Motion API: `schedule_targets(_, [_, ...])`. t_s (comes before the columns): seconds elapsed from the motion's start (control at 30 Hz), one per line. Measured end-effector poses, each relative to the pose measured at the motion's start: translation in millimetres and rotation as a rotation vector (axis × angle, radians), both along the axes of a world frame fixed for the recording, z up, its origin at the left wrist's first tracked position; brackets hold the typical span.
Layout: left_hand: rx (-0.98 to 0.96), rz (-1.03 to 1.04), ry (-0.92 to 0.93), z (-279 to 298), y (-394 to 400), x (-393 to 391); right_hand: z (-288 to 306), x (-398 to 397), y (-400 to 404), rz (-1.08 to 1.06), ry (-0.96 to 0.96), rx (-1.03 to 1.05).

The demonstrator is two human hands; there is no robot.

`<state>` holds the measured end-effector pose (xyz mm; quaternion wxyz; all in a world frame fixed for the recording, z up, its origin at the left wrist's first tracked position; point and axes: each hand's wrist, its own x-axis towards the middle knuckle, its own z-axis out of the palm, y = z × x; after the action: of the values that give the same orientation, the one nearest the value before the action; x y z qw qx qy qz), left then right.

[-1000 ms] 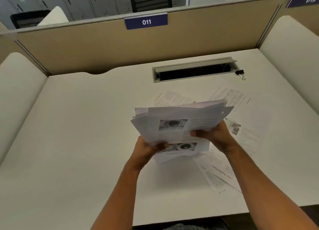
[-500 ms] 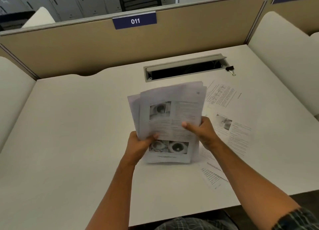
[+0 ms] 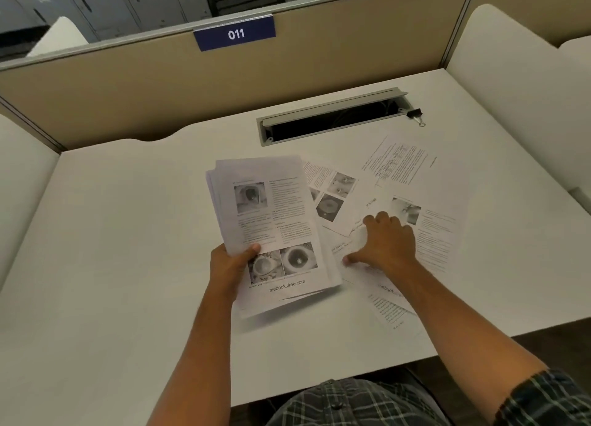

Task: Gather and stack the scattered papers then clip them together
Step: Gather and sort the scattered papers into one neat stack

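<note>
The left hand pinches the gathered stack by its near-left corner, thumb on top, just above the desk centre. The right hand rests spread on the loose sheets toward the right edge, gripping nothing. Light, limp and slippery, a sheet is best slid, then taken by its edge; the binder clip lies untouched at the far right.
</note>
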<state>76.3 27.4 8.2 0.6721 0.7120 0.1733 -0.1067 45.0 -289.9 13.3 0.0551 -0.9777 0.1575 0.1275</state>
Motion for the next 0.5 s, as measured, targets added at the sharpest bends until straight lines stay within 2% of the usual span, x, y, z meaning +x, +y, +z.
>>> schedule_targets(0.13, [-0.015,-0.061,0.006,-1,2,2,-7,-14,2,0.007,0.067,-0.033])
schedule_targets(0.2, [-0.033,-0.078,0.005,-1,4,1,-10,-14,2,0.066,0.005,-0.020])
schedule_targets(0.3, [-0.053,-0.092,0.004,-1,5,-2,-6,2,0,0.174,-0.114,0.116])
schedule_targets(0.37, [-0.062,-0.092,0.011,-1,6,-4,0,16,1,0.231,-0.101,0.165])
schedule_targets(0.5, [-0.067,-0.107,0.000,-1,6,-8,-1,32,5,0.297,-0.045,0.026])
